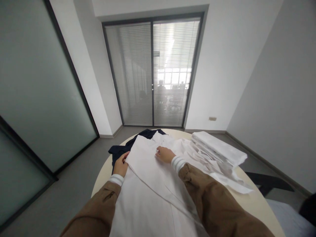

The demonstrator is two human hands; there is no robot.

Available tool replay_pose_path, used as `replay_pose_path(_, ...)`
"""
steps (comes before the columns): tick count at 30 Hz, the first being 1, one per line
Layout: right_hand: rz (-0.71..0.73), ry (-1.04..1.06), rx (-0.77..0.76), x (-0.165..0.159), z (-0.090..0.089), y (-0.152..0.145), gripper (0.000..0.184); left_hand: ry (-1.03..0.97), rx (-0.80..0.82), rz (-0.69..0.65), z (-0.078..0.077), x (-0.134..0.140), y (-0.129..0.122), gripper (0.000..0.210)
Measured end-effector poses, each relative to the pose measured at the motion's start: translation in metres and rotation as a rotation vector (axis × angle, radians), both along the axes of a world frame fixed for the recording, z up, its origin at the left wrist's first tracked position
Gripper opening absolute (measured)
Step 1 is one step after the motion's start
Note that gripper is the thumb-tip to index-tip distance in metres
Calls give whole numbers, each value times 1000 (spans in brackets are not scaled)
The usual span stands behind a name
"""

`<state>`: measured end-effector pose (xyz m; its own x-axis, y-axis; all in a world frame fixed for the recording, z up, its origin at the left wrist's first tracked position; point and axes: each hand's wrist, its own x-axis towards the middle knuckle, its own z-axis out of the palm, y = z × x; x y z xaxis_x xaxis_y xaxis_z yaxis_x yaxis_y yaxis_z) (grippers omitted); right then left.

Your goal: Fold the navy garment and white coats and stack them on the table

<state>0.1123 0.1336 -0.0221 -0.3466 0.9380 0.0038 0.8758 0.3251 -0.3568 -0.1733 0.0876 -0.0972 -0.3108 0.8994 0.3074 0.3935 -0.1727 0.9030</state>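
Observation:
A large white garment (148,191), like a long shirt or coat, lies spread over the round table, one layer folded slantwise across it. At the fold's left edge, my left hand (120,165) has its fingers closed on the cloth. My right hand (165,154) rests on the upper middle of the garment with fingers curled, pinching the fabric; its fingertips are partly hidden. Dark navy cloth (119,149) sticks out from beneath at the left and far side. To the right, rumpled white cloth (212,164) spreads towards the table's edge.
A folded stack of white cloth (219,146) sits at the table's far right. The pale round table (256,207) has a curved rim. A dark chair-like part (269,182) stands beyond it at the right. Glass doors with blinds (151,72) are ahead.

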Motion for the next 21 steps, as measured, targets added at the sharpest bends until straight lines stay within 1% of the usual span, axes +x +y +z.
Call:
replay_pose_path(3,-28,67,-32,-27,-10,18,44,-46,14,-21,0,-1,2,44)
replay_pose_path(5,-60,112,-45,-39,-16,27,43,-70,28,-40,1,-1,2,43)
replay_pose_path(6,-74,132,-52,-43,-19,32,41,-75,33,-52,1,-1,2,43)
replay_pose_path(9,-100,180,-78,-47,-24,41,25,-69,24,-67,0,-3,2,41)
replay_pose_path(10,-109,191,-85,-47,-26,42,23,-61,9,-61,-1,-3,2,38)
replay_pose_path(13,-132,222,-88,-42,-27,43,26,-9,-49,-43,-1,-5,2,36)
replay_pose_path(16,-100,247,-110,-29,-24,40,30,42,-80,-27,2,-6,0,35)
replay_pose_path(21,-14,201,-254,11,-9,25,38,69,-32,-3,7,-3,-3,31)
